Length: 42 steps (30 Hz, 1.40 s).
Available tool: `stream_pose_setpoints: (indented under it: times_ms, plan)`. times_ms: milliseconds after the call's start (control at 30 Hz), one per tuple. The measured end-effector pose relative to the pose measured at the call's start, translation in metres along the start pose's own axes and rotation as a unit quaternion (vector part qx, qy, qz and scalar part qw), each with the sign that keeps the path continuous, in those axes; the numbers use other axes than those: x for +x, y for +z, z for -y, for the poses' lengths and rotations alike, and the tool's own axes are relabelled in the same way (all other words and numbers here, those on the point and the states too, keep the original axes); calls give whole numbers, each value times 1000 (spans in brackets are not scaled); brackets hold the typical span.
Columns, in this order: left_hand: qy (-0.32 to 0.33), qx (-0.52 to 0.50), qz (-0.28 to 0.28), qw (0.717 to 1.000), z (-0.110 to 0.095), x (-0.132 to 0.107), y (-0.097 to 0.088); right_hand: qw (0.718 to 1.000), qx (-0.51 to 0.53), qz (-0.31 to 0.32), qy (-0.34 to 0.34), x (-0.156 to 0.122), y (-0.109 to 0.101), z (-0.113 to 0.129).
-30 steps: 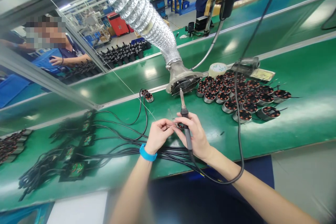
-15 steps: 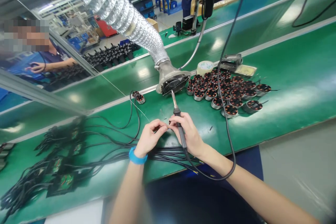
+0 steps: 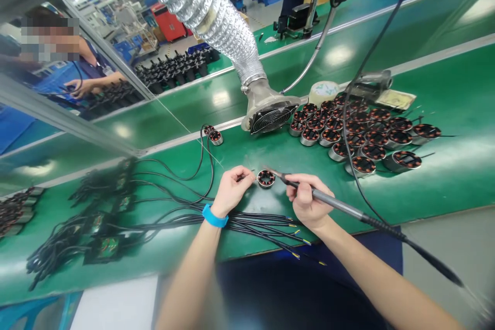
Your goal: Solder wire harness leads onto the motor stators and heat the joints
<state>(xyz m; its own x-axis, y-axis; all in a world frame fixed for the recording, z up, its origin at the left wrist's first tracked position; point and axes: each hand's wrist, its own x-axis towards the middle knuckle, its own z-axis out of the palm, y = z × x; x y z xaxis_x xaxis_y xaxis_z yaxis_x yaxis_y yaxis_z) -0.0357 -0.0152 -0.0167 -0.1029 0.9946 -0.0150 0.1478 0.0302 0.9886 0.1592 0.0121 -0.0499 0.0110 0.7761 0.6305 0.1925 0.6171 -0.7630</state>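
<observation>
A small round motor stator [image 3: 266, 179] with copper windings stands on the green bench between my hands. My right hand [image 3: 309, 201] is closed around a soldering iron [image 3: 336, 202], whose tip points left and lies at the stator's far rim; I cannot tell whether it touches. Just left of the stator, my left hand [image 3: 235, 188], with a blue wristband [image 3: 215, 216], pinches a thin solder wire [image 3: 209, 152] that runs down from the upper left. The wire's end at the fingertips is hard to make out.
Several stators [image 3: 361, 136] crowd the right side near a tape roll [image 3: 323, 92]. A fume extraction hood [image 3: 270, 113] hangs behind the work. Black cables [image 3: 255, 219] with circuit boards [image 3: 106, 247] lie at left and front. The iron's cord [image 3: 353, 165] crosses the right. A co-worker [image 3: 88, 56] sits at left.
The soldering iron has swung from pointing away, upright in my right hand, to lying nearly level with its tip at the stator. My right hand has moved right, away from my left, uncovering the stator.
</observation>
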Motion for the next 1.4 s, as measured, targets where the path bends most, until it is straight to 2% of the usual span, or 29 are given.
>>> stream_pose_setpoints:
  times_ms: [167,500,767,867,1067,1400]
  plan:
    - [2,-2,0,1000,0,1,0,999,14,-28,11,-8,4,-2]
    - [9,13,0,1000,0,2,0,996,81,-15,19,-2,6,3]
    - [8,15,-2,1000,0,2,1,989,129,-18,64,1,8,10]
    - [9,16,-2,1000,0,2,1,987,134,-31,86,3,9,13]
    - [7,12,-1,1000,-3,1,1,983,123,-97,100,9,11,18]
    - [-2,3,-2,1000,-4,0,1,984,125,-92,88,8,11,15]
